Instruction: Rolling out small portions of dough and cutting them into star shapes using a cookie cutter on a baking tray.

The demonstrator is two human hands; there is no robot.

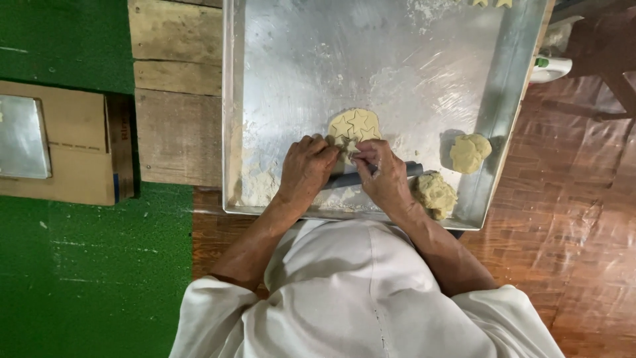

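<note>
Two hands meet at the near edge of a flattened dough round (355,127) scored with star shapes, lying mid-tray on the floured metal tray (285,79). The left hand (306,171) and right hand (383,174) pinch at the round's 6 o'clock rim, seemingly lifting out a cut star, fingers curled; I cannot tell exactly what they grip. A dark rolling pin (344,179) lies under them. Two dough lumps (470,152) sit at 3 o'clock. Next calls for a gentle peel, so the star does not tear.

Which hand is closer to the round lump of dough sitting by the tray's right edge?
The right hand. It sits just left of the lump of dough, with a small gap between. The left hand is farther left, at the flat star-cut dough.
</note>
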